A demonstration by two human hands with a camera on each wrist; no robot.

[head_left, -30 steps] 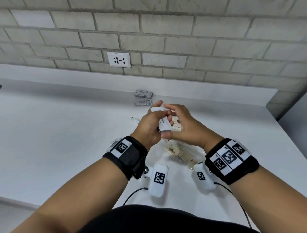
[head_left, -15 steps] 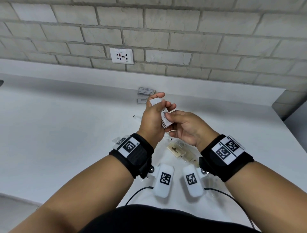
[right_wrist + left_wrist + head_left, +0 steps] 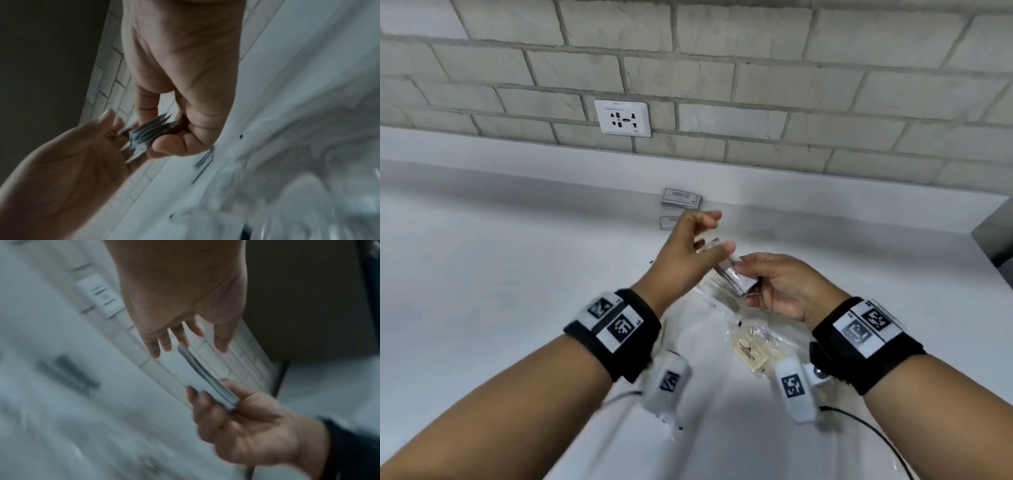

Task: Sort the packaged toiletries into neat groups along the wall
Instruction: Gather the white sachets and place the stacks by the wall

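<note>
**Right hand holds the sachets, left hand spread beside them**

Nearest the camera, both forearms reach forward over the white counter (image 3: 482, 274), each wrist wrapped in a black band with square-patterned white tags. Just below the wrists lie crumpled clear plastic wrappers (image 3: 702, 318) and a small beige packaged soap bar (image 3: 751, 349), touching the wrapper heap.

The right hand (image 3: 787, 291) is turned palm-left, its thumb and curled fingers forming a grip that pinches a thin stack of flat silver-white sachets (image 3: 736, 279) by the lower end, held above the counter and tilted up toward the left hand. The left hand (image 3: 685, 253) hangs just beside the stack's upper end with its fingers spread and straight, holding nothing; whether a fingertip touches the stack cannot be told, as the hand is blurred.

The left wrist view shows the sachets (image 3: 205, 379) edge-on as several thin layers, the right hand (image 3: 246, 426) clamping them between thumb and fingers, and the left hand (image 3: 185, 305) open above with clear gaps between the fingers. The right wrist view shows the stack (image 3: 148, 134) fanned at the corners inside the right hand (image 3: 180, 97), and the left hand's (image 3: 61, 170) palm facing it.

Further back, 2 flat grey-labelled sachets (image 3: 680, 198) lie near the foot of the grey brick wall (image 3: 756, 68), one behind the other, the nearer partly hidden by the left hand. A white wall socket (image 3: 622, 118) sits on the bricks above them.
</note>
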